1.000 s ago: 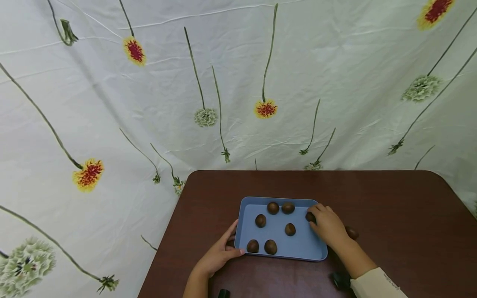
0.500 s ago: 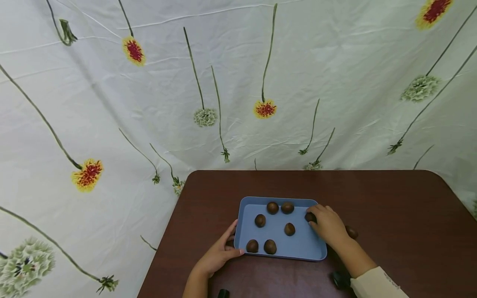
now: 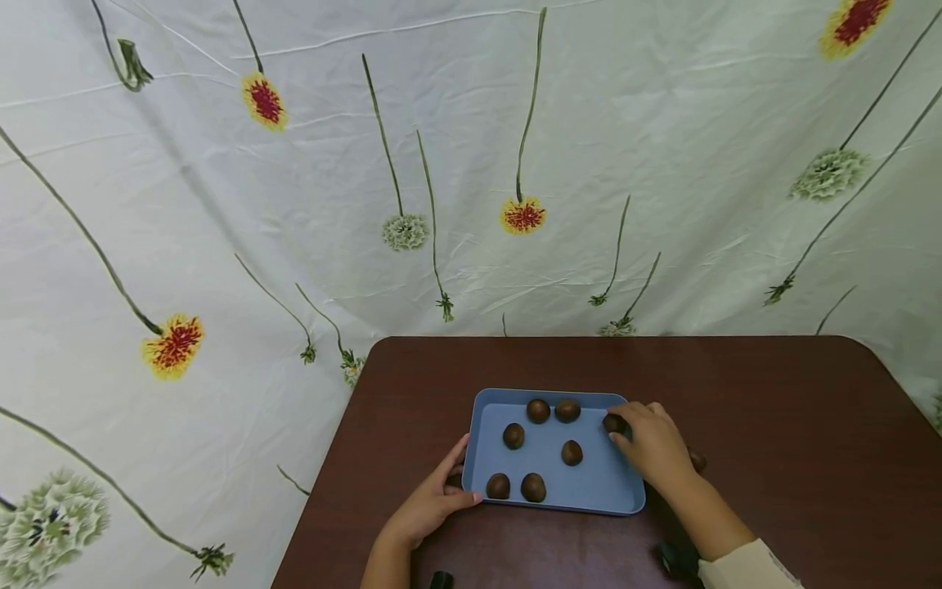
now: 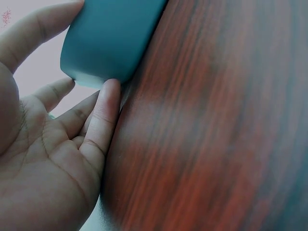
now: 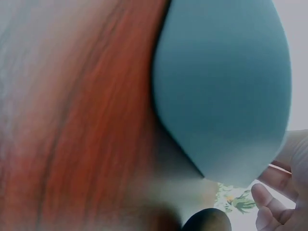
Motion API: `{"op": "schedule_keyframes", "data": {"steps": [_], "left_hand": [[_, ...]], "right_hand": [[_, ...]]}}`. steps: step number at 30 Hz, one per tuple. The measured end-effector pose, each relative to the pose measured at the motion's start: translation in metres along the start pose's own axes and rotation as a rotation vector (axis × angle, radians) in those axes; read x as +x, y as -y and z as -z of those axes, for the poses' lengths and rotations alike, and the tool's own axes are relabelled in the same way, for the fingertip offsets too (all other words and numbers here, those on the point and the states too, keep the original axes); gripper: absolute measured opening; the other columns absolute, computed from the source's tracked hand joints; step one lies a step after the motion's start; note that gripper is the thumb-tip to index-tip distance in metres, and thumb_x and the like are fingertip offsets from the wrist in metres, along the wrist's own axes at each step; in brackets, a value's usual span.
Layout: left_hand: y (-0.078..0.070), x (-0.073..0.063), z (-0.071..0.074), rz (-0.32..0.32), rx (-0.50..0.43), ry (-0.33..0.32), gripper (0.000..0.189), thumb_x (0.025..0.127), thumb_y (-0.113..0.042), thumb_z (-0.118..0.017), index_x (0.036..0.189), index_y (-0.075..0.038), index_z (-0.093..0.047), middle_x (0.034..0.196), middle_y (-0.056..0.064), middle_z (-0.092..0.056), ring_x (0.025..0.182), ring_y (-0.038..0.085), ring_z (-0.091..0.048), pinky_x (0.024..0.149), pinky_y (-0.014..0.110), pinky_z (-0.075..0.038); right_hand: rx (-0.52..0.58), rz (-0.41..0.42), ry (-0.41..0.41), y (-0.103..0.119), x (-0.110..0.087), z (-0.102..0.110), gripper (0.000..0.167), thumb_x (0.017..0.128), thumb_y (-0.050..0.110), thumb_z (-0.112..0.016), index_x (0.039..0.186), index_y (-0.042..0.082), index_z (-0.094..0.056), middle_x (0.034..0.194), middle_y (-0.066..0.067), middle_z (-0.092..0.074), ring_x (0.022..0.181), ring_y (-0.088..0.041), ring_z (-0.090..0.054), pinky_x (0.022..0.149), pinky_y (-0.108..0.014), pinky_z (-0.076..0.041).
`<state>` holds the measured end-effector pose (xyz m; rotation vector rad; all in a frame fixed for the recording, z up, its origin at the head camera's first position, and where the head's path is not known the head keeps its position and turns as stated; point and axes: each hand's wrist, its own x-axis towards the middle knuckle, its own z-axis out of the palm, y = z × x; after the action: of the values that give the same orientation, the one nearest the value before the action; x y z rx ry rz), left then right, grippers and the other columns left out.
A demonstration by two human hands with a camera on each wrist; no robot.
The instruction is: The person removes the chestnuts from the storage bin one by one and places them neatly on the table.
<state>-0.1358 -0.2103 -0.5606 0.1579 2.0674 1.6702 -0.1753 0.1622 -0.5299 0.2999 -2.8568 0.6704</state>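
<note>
A shallow blue tray (image 3: 603,483) holds several dark brown, smooth, egg-shaped things, such as this brown egg-shaped thing (image 3: 533,487). My left hand (image 3: 427,507) grips the tray's near left corner, thumb on the front rim and fingers against the left side. In the left wrist view its fingertips touch the tray's outer wall (image 4: 106,38). My right hand (image 3: 651,446) reaches over the tray's right rim and pinches a brown egg-shaped thing (image 3: 612,423) between thumb and fingers near the far right corner. The right wrist view shows mostly the tray's side (image 5: 226,86), with the held thing hidden.
Another brown egg-shaped thing (image 3: 697,460) lies on the dark wooden table (image 3: 795,458), right of the tray and partly behind my right forearm. A black object (image 3: 675,561) sits by the right sleeve. A white flower-print cloth (image 3: 471,164) hangs behind the table.
My right hand has shifted slightly at the tray's far right corner, and the brown thing it pinches has moved a little toward the far side. My left hand and the tray have stayed put.
</note>
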Motion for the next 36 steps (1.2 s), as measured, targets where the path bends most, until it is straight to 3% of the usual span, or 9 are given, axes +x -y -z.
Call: {"op": "schedule_keyframes", "data": {"steps": [8, 19, 23, 36], "left_hand": [[0.000, 0.000, 0.000, -0.002, -0.005, 0.008, 0.092, 0.094, -0.024, -0.073, 0.163, -0.037, -0.013, 0.162, 0.019, -0.030, 0.107, 0.023, -0.064, 0.093, 0.033, -0.050], [0.000, 0.000, 0.000, -0.010, -0.005, 0.007, 0.093, 0.094, -0.024, -0.074, 0.163, -0.036, -0.013, 0.161, 0.019, -0.030, 0.107, 0.023, -0.063, 0.093, 0.031, -0.050], [0.000, 0.000, 0.000, -0.009, -0.006, 0.007, 0.092, 0.094, -0.024, -0.074, 0.163, -0.036, -0.014, 0.162, 0.018, -0.029, 0.107, 0.023, -0.063, 0.092, 0.031, -0.050], [0.000, 0.000, -0.001, 0.001, -0.002, -0.003, 0.092, 0.094, -0.024, -0.074, 0.163, -0.035, -0.014, 0.162, 0.019, -0.029, 0.107, 0.023, -0.063, 0.091, 0.030, -0.050]], "right_hand": [[0.083, -0.057, -0.025, 0.003, -0.003, 0.008, 0.042, 0.089, 0.017, -0.078, 0.127, 0.005, -0.067, 0.126, -0.020, -0.064, 0.108, -0.039, -0.063, 0.083, -0.054, -0.053], [0.175, -0.085, -0.167, -0.006, -0.017, 0.019, 0.042, 0.088, 0.012, -0.078, 0.128, 0.004, -0.065, 0.122, -0.018, -0.055, 0.093, -0.033, -0.064, 0.070, -0.043, -0.050], [0.183, -0.090, -0.224, -0.012, -0.024, 0.022, 0.043, 0.086, 0.008, -0.079, 0.126, 0.003, -0.066, 0.121, -0.018, -0.056, 0.092, -0.033, -0.064, 0.071, -0.045, -0.051], [0.177, -0.159, -0.262, -0.037, -0.048, 0.035, 0.043, 0.090, 0.009, -0.076, 0.129, 0.001, -0.062, 0.124, -0.022, -0.053, 0.103, -0.041, -0.059, 0.076, -0.056, -0.050]]}}
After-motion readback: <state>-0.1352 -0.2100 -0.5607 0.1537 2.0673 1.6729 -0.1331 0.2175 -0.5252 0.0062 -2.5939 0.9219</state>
